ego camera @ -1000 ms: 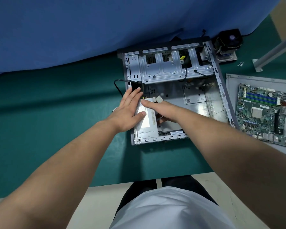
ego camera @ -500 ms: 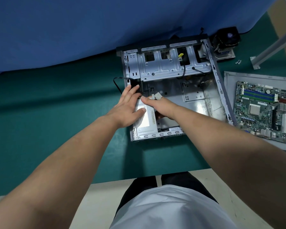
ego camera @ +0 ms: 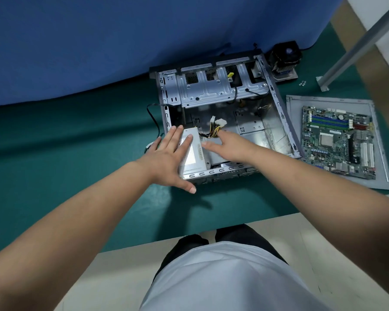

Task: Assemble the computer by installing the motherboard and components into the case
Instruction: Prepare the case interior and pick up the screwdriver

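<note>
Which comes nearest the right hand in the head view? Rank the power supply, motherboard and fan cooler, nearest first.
From the right hand:
1. Power supply, touching its fingers, inside the case.
2. Motherboard, right of the case on a grey sheet.
3. Fan cooler, behind the case's far right corner.

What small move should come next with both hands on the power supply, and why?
Probably lift the right hand clear and reach for the motherboard. The power supply already sits in the case corner under the flat left hand, and the board lies outside on its tray.
</note>
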`<move>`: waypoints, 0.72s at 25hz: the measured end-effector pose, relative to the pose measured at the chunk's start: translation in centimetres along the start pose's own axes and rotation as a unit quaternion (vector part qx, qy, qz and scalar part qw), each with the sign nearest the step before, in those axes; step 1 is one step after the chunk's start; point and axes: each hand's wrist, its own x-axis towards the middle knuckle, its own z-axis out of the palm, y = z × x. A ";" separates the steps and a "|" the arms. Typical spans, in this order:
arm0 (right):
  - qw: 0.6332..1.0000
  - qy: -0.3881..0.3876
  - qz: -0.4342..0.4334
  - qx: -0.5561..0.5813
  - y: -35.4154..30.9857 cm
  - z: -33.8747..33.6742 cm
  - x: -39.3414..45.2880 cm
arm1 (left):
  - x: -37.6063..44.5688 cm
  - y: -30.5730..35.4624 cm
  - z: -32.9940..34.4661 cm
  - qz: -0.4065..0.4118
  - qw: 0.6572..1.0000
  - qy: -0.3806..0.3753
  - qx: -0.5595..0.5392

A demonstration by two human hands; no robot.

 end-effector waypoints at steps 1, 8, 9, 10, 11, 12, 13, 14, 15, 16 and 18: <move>0.997 -0.018 -0.007 -0.068 0.3 -0.1 -0.9 | 0.1 0.4 -0.1 -0.010 0.999 -0.003 0.040; 0.937 -0.035 -0.108 -0.331 3.1 1.5 -4.0 | 1.8 2.9 -1.2 -0.048 0.995 0.005 0.083; 0.935 -0.015 -0.113 -0.336 3.3 1.8 -3.8 | 1.8 2.8 -1.1 -0.039 0.997 0.016 0.072; 0.935 -0.006 -0.111 -0.335 3.4 1.9 -3.6 | 1.7 2.6 -1.0 -0.030 0.998 0.024 0.058; 0.936 -0.006 -0.108 -0.334 3.4 1.8 -3.6 | 1.7 2.5 -1.0 -0.026 0.998 0.028 0.044; 0.937 -0.009 -0.105 -0.332 3.4 1.7 -3.6 | 1.7 2.5 -1.1 -0.023 0.999 0.031 0.032; 0.938 -0.009 -0.102 -0.331 3.3 1.7 -3.6 | 1.7 2.4 -1.1 -0.021 0.999 0.033 0.026; 0.938 -0.008 -0.099 -0.331 3.3 1.6 -3.7 | 1.8 2.4 -1.1 -0.019 0.999 0.035 0.023; 0.939 -0.009 -0.094 -0.332 3.3 1.6 -3.8 | 1.8 2.3 -1.0 -0.017 0.999 0.033 0.021; 0.940 -0.018 -0.087 -0.330 3.2 1.6 -3.7 | 1.7 2.1 -1.0 -0.016 0.999 0.027 0.016; 0.954 -0.057 -0.056 -0.289 2.9 1.2 -3.6 | 1.4 1.4 -1.2 -0.014 1.000 0.017 -0.005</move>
